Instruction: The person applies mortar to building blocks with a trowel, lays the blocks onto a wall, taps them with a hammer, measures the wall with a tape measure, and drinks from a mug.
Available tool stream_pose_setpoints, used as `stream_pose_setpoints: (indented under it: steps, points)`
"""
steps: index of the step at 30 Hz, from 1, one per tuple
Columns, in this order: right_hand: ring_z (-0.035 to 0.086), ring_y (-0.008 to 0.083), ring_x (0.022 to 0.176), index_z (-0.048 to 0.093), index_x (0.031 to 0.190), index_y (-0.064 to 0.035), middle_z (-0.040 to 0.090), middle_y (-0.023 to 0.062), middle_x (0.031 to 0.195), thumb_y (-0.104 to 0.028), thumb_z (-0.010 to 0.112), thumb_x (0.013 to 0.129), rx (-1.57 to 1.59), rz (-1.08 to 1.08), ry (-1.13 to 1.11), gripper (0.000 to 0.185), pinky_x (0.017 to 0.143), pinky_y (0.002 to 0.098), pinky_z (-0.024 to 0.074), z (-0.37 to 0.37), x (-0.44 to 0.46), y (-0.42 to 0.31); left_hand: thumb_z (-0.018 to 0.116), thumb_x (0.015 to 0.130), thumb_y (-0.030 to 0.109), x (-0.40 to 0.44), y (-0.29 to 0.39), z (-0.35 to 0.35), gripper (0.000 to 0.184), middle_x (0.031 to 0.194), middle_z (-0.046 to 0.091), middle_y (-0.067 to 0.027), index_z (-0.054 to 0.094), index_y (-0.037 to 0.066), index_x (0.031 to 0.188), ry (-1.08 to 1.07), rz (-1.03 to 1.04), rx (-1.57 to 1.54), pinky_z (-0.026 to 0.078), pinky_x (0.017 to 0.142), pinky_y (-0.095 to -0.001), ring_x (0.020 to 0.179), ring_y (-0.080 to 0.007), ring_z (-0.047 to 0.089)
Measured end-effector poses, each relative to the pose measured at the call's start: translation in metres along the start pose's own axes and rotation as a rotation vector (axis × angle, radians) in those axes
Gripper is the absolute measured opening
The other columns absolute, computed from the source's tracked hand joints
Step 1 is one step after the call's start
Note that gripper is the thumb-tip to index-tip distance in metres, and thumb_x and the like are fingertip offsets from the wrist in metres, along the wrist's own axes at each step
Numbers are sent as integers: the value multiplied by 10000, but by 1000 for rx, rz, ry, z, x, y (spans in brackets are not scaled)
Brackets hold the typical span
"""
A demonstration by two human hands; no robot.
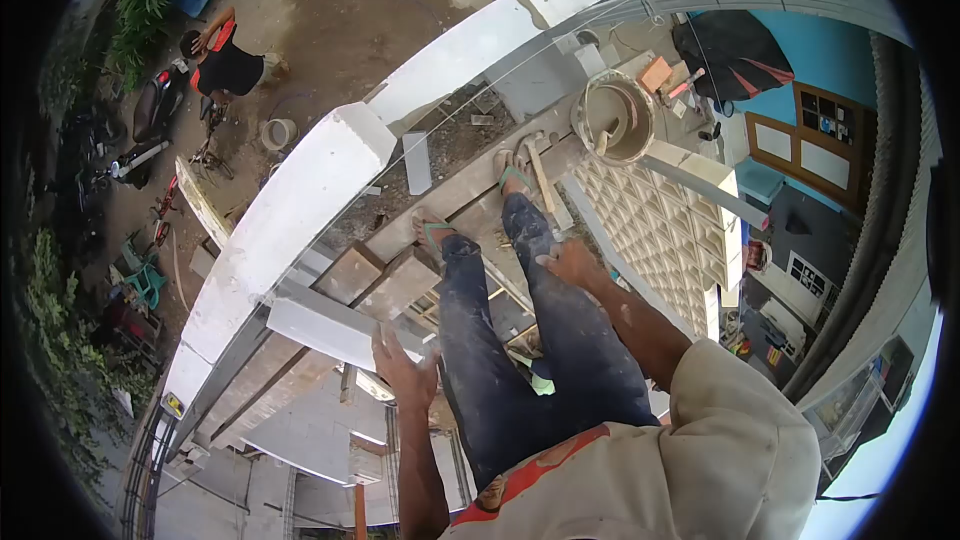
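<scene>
Our left hand (408, 372) spreads beside a pale block (325, 325), likely heavy, best held underneath; our right hand (576, 266) meets our knee (530, 230), grip unclear.

Daylight, flat and diffuse; shadows soft. Brightest patch: bluish-white sky (875, 480) at lower right, near washed out, blue fringe along the rim. White-topped concrete wall (300, 190) very pale, little surface detail; long light-grey rectangular block (335, 328) evenly lit. Dimmer beneath the grey corrugated roof (905, 230) at right. Strong fisheye: wall and roof bow, corners black. Centre fairly crisp; dark green leafy foliage (65, 340) at left edge murky, smeared, fine detail lost.
</scene>
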State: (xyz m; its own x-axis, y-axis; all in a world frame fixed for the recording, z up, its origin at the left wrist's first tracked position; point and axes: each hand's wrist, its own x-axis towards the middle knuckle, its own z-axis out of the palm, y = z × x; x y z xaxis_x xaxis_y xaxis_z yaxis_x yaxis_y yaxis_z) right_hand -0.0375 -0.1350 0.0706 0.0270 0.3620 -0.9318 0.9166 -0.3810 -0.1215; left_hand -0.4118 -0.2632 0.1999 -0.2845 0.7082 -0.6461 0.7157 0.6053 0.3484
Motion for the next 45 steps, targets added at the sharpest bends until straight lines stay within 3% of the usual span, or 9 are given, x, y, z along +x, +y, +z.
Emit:
stream_pose_setpoints:
  steps: [3, 7, 11, 17, 25, 32, 37, 41, 45]
  points:
    - [699, 359, 1159, 767, 1119, -96, 752, 160, 1192, -726, 687, 847, -4, 203, 144, 691, 1014, 447, 534, 14, 75, 79, 891, 788, 391, -16, 25, 86, 1043, 1612, 311, -292, 331, 26, 1589, -266, -89, -135, 306, 1209, -576, 1476, -481, 323]
    - [704, 407, 1113, 743, 1130, -73, 748, 179, 1170, -599, 687, 876, 67, 13, 111, 587, 938, 467, 566, 60, 220, 180, 872, 790, 393, 23, 70, 115, 979, 1565, 380, -281, 393, 16, 1557, -368, -135, 299, 384, 1161, -568, 1423, -483, 389]
    - [712, 429, 1018, 657, 1150, 28, 738, 232, 991, -319, 738, 849, 181, 125, 290, 467, 929, 467, 570, 48, 289, 162, 821, 827, 437, 49, 61, 136, 800, 1490, 484, -197, 530, 78, 1480, -360, -177, 374, 393, 1136, -570, 1378, -412, 449]
    - [520, 514, 1307, 456, 1467, 52, 536, 364, 1377, -229, 728, 823, 236, 220, 521, 753, 1094, 533, 468, 90, 379, 164, 820, 827, 403, 62, 67, 144, 693, 1416, 548, -175, 598, 71, 1394, -324, -37, 508, 418, 1107, -533, 1305, -399, 509]
    - [548, 507, 1282, 447, 1455, -17, 450, 276, 1474, -148, 618, 917, 116, 173, 483, 580, 1040, 563, 510, 119, 428, 172, 777, 861, 452, 80, 73, 139, 674, 1414, 537, -158, 585, 131, 1422, -342, -84, 600, 410, 1112, -529, 1324, -384, 491]
    - [683, 475, 1045, 515, 1316, -30, 677, 270, 1122, -342, 683, 936, 29, -130, 625, 520, 898, 559, 550, 160, 468, 232, 748, 885, 464, 81, 75, 131, 650, 1414, 537, -157, 580, 147, 1427, -345, -100, 524, 415, 1107, -527, 1318, -378, 503]
    - [681, 498, 879, 556, 1180, 23, 683, 273, 889, -327, 750, 903, 441, -45, 561, 487, 797, 518, 561, 77, 378, 142, 738, 900, 458, 72, 75, 129, 642, 1432, 539, -170, 573, 143, 1434, -341, -146, 453, 406, 1121, -527, 1331, -380, 508]
    - [554, 92, 571, 614, 1024, -43, 574, 6, 731, -225, 714, 952, 1027, -56, 179, 220, 446, 284, 418, -9, 212, 40, 682, 946, 469, 52, 60, 128, 648, 1499, 521, -164, 544, 105, 1463, -252, -171, 213, 370, 1164, -529, 1395, -375, 468]
    - [554, 118, 503, 583, 1117, -45, 571, 30, 720, -253, 630, 1033, 977, -138, 105, 230, 407, 304, 452, -47, 97, -12, 759, 927, 222, 42, 63, 93, 566, 1447, 580, -165, 555, 69, 1432, 65, 1, -106, 397, 1124, -497, 1343, -375, 523]
